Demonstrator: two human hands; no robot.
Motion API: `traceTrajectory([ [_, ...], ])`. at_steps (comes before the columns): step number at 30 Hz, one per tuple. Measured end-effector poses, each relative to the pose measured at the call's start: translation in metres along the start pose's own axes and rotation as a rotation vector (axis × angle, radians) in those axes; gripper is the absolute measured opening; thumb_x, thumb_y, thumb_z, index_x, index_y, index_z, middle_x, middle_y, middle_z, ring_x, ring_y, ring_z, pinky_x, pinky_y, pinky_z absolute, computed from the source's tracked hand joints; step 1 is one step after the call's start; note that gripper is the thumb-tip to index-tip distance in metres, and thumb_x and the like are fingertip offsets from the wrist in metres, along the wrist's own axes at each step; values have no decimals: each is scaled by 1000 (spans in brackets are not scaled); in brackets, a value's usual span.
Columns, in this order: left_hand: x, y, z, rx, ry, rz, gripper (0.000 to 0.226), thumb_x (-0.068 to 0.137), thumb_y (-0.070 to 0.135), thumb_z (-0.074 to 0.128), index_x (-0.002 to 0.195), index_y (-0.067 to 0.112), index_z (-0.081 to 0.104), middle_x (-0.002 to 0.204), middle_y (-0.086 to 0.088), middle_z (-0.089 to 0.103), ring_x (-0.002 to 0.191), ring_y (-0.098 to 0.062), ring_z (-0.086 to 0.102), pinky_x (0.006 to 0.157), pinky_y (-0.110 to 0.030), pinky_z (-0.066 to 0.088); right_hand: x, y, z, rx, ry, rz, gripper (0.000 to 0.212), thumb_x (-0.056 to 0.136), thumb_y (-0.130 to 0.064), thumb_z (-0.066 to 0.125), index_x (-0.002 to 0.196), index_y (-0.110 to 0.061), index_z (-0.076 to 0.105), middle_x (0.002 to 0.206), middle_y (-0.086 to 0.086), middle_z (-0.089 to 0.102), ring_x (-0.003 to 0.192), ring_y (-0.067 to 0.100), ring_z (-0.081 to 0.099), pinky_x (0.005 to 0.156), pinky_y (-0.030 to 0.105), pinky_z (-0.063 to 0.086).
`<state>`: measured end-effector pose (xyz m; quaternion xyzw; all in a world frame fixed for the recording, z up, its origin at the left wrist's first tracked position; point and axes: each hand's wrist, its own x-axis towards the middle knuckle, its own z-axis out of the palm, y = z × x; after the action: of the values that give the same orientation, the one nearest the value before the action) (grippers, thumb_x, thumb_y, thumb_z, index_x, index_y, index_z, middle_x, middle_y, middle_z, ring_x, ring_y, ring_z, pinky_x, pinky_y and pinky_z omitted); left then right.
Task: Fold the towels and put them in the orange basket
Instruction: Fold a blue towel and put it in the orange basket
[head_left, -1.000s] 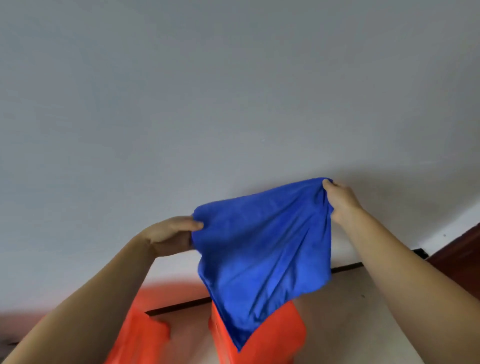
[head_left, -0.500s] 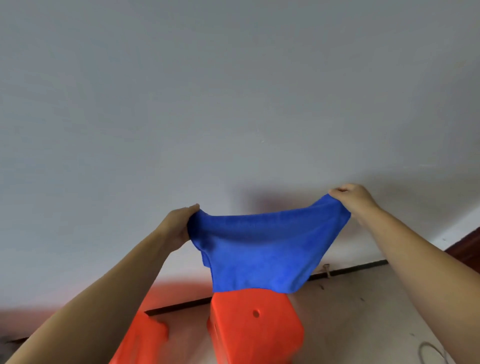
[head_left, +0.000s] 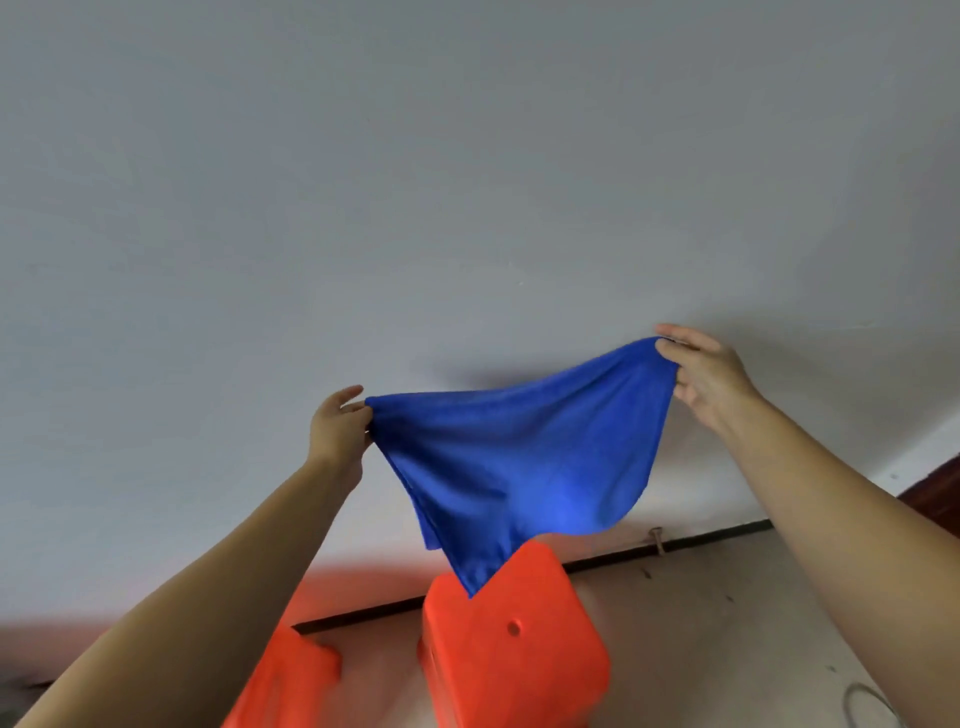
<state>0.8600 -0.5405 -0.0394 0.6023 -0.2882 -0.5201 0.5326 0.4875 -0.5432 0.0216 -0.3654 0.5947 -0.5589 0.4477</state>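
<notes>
Left hand: the left hand (head_left: 338, 427) pinches the left top corner of the blue towel (head_left: 524, 462), other fingers loosely raised.
Right hand: the right hand (head_left: 698, 371) pinches the right top corner, held higher than the left.
Towel: hangs in the air between the hands, top edge sagging in the middle, its lowest point dangling over the near orange stool (head_left: 511, 644).
Edges: the towel's left edge runs steeply down to that tip; the right edge bulges round.
Open room: plain grey wall (head_left: 415, 182) behind, nothing beside either hand; floor (head_left: 727, 623) lies bare to the right of the stool.
Other orange shape: a blurred orange thing (head_left: 283, 680) at lower left; whether it is the basket cannot be told.
Change: against half a second ago the hands are wider apart, the right one raised, and the towel hangs longer, now covering the stool's top edge.
</notes>
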Motion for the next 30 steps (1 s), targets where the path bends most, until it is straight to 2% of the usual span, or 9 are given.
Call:
traceTrajectory([
  [3,7,3,0,53,33,-144,47,87,-14,32,125,2,54,117,-23,55,96,-34,57,71,-34,50,5,-2,0,-308,53,-109,23,91,-8,54,110,-14,66,101,0,62,93,15,56,75,22,45],
  [7,5,15,-1,320,-75,-121,50,86,-12,21,104,8,62,106,-21,56,71,-26,55,52,-28,47,10,-1,1,-681,-37,-43,25,90,-1,43,89,-12,65,97,9,60,90,20,52,65,24,40],
  [9,4,20,1,518,-131,-79,48,85,-10,23,91,8,66,99,-18,59,68,-24,54,53,-27,44,9,1,2,-738,-60,57,30,89,2,38,81,-15,61,97,11,58,89,23,51,66,28,41],
  [12,2,25,6,726,-208,-12,41,81,-11,32,67,9,65,77,-10,62,66,-23,52,52,-23,39,7,4,6,-664,-40,179,30,90,3,35,91,-11,61,99,11,56,90,24,50,72,31,42],
  [14,-1,29,7,784,-218,1,34,79,-8,39,61,7,65,70,-8,60,62,-21,50,50,-23,38,6,4,5,-632,-55,244,29,91,1,36,87,-12,62,95,9,57,86,22,51,65,27,42],
  [20,1,33,-11,742,-378,-107,40,81,-13,36,81,2,74,89,-13,70,77,-24,61,61,-25,49,3,3,-10,-709,-85,397,27,95,-6,42,83,-15,65,72,3,47,58,12,30,50,23,22],
  [23,-1,31,-23,626,-534,-271,26,88,-11,46,97,-4,70,101,-18,69,85,-23,65,65,-23,54,-3,4,-15,-622,-104,450,23,97,-7,44,83,-9,63,80,7,53,60,12,43,39,19,42],
  [26,-3,23,-26,530,-604,-387,23,91,-10,46,98,-6,67,83,-13,67,62,-15,63,51,-19,51,-7,11,-16,-528,-111,499,23,98,-5,41,86,-5,60,94,12,57,77,20,60,44,25,56],
  [30,-1,13,-30,521,-531,-483,30,92,-10,39,91,-2,68,65,-8,54,44,-13,41,37,-17,36,-6,21,-12,-616,-88,459,29,97,-3,34,81,-9,58,86,11,52,64,17,48,32,16,41],
])
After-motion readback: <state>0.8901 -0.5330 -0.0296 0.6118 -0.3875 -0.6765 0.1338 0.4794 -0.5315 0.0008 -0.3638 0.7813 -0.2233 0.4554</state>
